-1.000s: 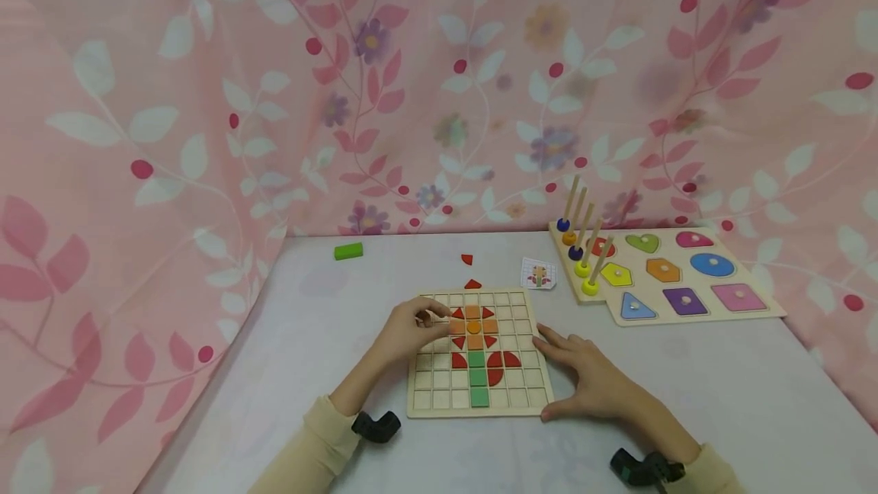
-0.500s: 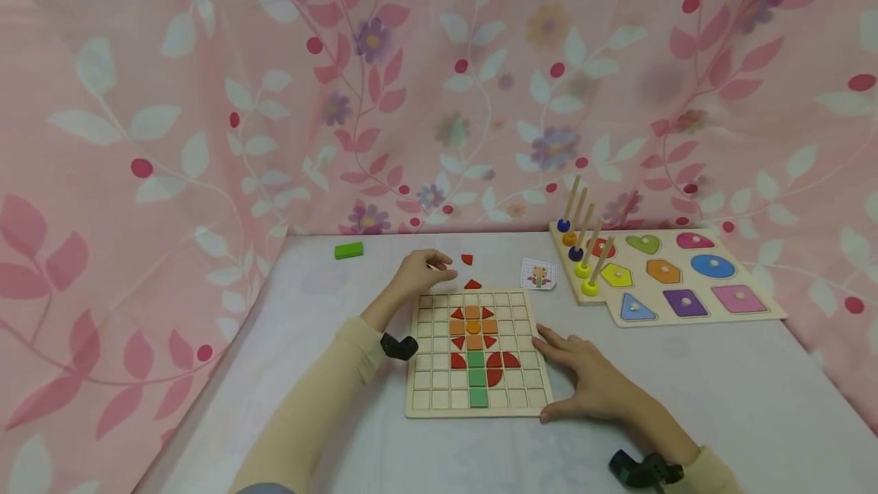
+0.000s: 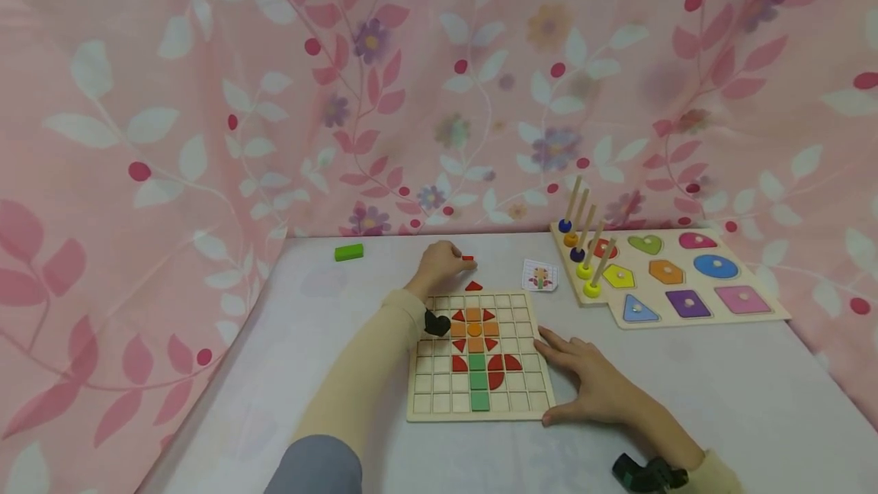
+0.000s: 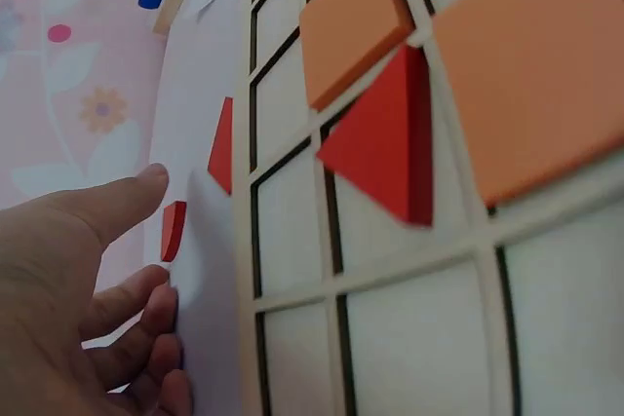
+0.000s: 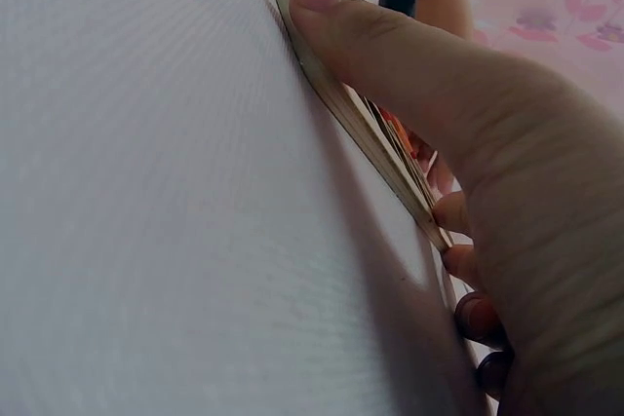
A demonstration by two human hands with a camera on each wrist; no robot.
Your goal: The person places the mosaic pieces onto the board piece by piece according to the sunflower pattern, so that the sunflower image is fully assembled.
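At the far side of the board, my left hand (image 3: 439, 261) reaches down to a small red quarter-circle piece (image 4: 173, 231). Its thumb and forefinger stand apart on either side of that piece, with a gap visible in the left wrist view. Another red piece (image 3: 473, 286) lies by the board's far edge. The wooden grid board (image 3: 535, 412) bears orange squares, a yellow-orange round piece (image 3: 474, 329), red triangles, red quarter circles and a green column (image 3: 478, 381). My right hand (image 3: 597, 383) rests against the board's right edge, thumb at the near corner, fingers fairly straight.
A small pattern card (image 3: 539, 276) lies beyond the board's far right corner. Farther right is a wooden shape puzzle (image 3: 686, 296) with upright pegs and beads along its left side. A green block (image 3: 348, 251) lies at the back left, before a floral curtain (image 3: 439, 97).
My left hand has moved from over the board's left half, beyond its far edge, to the loose red quarter-circle piece. My right hand stays at the board's edge.
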